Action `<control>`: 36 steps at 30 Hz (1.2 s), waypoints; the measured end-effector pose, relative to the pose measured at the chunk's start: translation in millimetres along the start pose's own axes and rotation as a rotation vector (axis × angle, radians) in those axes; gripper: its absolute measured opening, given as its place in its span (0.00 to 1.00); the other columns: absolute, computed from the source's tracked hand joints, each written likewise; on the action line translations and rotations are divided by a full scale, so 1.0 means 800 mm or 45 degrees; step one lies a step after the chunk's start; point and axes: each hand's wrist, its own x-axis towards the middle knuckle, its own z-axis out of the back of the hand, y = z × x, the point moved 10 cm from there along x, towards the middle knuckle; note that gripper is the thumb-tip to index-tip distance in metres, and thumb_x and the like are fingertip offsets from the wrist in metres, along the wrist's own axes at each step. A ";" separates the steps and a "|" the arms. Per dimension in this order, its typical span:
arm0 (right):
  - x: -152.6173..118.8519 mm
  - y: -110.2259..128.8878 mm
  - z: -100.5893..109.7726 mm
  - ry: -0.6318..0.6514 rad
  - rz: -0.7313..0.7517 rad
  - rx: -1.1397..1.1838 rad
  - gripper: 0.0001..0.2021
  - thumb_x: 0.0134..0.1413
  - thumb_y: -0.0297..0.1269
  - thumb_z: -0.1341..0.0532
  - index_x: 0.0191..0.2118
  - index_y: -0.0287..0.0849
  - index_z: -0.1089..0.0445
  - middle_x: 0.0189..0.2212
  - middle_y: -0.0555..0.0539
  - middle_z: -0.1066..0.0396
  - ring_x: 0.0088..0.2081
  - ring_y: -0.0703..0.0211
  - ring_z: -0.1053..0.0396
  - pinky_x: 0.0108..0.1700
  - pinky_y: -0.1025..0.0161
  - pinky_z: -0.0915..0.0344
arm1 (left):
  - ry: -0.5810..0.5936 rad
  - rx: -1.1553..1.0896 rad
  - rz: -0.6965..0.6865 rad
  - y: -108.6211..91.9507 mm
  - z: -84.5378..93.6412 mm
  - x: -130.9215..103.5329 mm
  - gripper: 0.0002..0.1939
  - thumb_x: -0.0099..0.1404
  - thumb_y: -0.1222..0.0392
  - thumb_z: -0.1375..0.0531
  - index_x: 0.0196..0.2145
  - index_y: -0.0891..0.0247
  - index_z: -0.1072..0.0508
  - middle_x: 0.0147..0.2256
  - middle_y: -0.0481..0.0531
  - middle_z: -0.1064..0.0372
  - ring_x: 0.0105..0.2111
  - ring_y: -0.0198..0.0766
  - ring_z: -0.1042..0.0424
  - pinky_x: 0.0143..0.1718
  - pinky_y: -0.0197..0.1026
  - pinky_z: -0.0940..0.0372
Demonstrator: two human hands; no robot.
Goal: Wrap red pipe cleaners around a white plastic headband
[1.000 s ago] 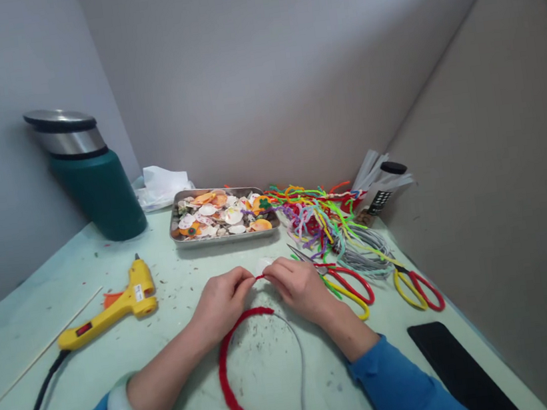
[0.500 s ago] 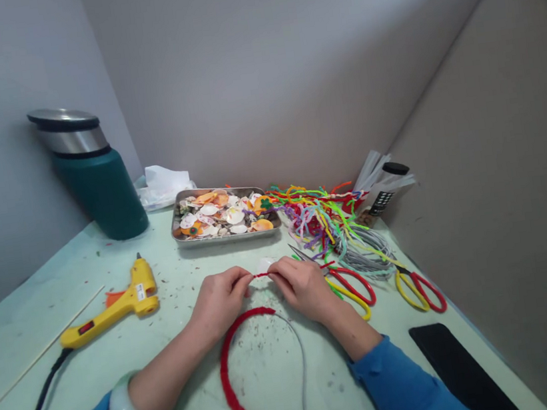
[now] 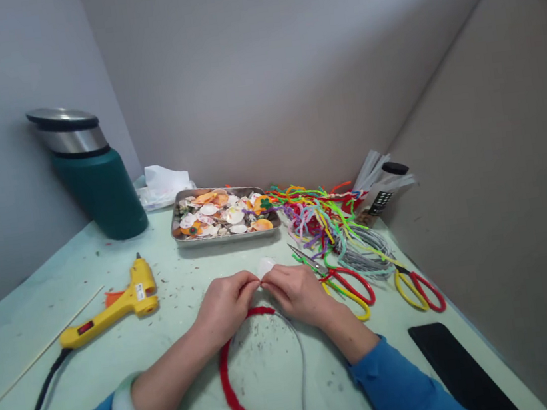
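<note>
Both hands meet above the headband, fingertips pinched together. My left hand (image 3: 227, 305) and my right hand (image 3: 295, 291) are closed on a thin red pipe cleaner, which their fingers now almost wholly hide. Just below them on the table lies a thin headband (image 3: 233, 392). Its left side is covered in red fuzzy pipe cleaner up to the top of the curve, while its right side is bare grey. A small white piece (image 3: 265, 266) lies just beyond the fingertips. Scissors (image 3: 348, 284) with red and yellow handles rest to the right of my right hand.
A yellow glue gun (image 3: 125, 304) with a black cord lies left, near a thin stick (image 3: 45, 349). Behind are a green bottle (image 3: 100, 187), a metal tray (image 3: 227, 238) of shells and colourful pipe cleaners (image 3: 326, 218). Second scissors (image 3: 420, 290) and a black flat object (image 3: 455, 362) lie right.
My hands have come together, closing the gap where the red pipe cleaner showed between them. Its end beyond my right hand no longer shows. The headband stays in place.
</note>
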 end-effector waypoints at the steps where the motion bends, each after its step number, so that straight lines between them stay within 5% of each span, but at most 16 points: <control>1: -0.001 -0.005 0.001 -0.019 -0.032 0.009 0.09 0.61 0.35 0.49 0.33 0.41 0.33 0.28 0.47 0.30 0.29 0.62 0.34 0.31 0.66 0.44 | -0.029 0.000 0.014 0.002 0.002 0.000 0.11 0.63 0.55 0.48 0.37 0.59 0.28 0.27 0.47 0.29 0.26 0.36 0.33 0.30 0.36 0.44; 4: -0.003 -0.022 0.010 -0.138 -0.147 0.087 0.08 0.61 0.32 0.48 0.38 0.41 0.32 0.32 0.45 0.28 0.32 0.60 0.31 0.34 0.65 0.41 | -0.063 0.054 0.028 0.004 0.005 0.000 0.17 0.59 0.49 0.44 0.43 0.60 0.31 0.30 0.48 0.29 0.29 0.38 0.32 0.30 0.37 0.42; 7: -0.005 -0.031 0.017 -0.251 -0.205 0.195 0.09 0.61 0.30 0.48 0.43 0.42 0.32 0.37 0.44 0.27 0.37 0.58 0.30 0.39 0.64 0.38 | 0.050 0.165 -0.080 -0.008 -0.007 -0.003 0.16 0.56 0.47 0.40 0.38 0.60 0.29 0.32 0.49 0.30 0.32 0.40 0.32 0.33 0.39 0.42; 11: -0.005 -0.034 0.016 -0.277 -0.227 0.298 0.09 0.60 0.29 0.49 0.42 0.42 0.32 0.37 0.44 0.28 0.38 0.57 0.31 0.40 0.62 0.37 | 0.202 0.302 -0.290 -0.029 -0.025 -0.011 0.07 0.58 0.55 0.41 0.32 0.58 0.26 0.33 0.50 0.31 0.39 0.42 0.33 0.37 0.40 0.42; 16: -0.003 -0.033 0.014 -0.253 -0.224 0.405 0.11 0.59 0.27 0.49 0.44 0.42 0.33 0.39 0.45 0.29 0.40 0.59 0.32 0.42 0.63 0.37 | 0.172 0.281 -0.334 -0.034 -0.023 -0.012 0.06 0.61 0.61 0.45 0.30 0.60 0.29 0.32 0.51 0.31 0.38 0.42 0.34 0.37 0.40 0.42; 23: -0.001 -0.032 0.020 -0.276 -0.252 0.470 0.09 0.58 0.27 0.48 0.39 0.41 0.33 0.35 0.46 0.29 0.37 0.59 0.32 0.39 0.63 0.37 | 0.090 0.045 -0.161 -0.016 -0.011 -0.003 0.07 0.63 0.61 0.50 0.33 0.61 0.33 0.30 0.50 0.30 0.32 0.39 0.33 0.33 0.39 0.41; 27: 0.001 -0.031 0.022 -0.254 -0.261 0.587 0.07 0.59 0.31 0.46 0.38 0.42 0.31 0.33 0.47 0.29 0.34 0.60 0.32 0.37 0.64 0.38 | 0.064 -0.106 -0.067 -0.006 -0.004 0.003 0.09 0.63 0.61 0.49 0.36 0.61 0.30 0.35 0.52 0.27 0.36 0.40 0.30 0.38 0.40 0.40; 36: -0.003 -0.047 0.010 -0.222 -0.337 0.804 0.08 0.60 0.32 0.47 0.40 0.43 0.32 0.27 0.50 0.31 0.29 0.62 0.32 0.32 0.66 0.37 | 0.077 -0.198 -0.106 -0.010 -0.003 0.005 0.10 0.61 0.60 0.48 0.34 0.61 0.27 0.34 0.51 0.27 0.35 0.39 0.31 0.38 0.38 0.40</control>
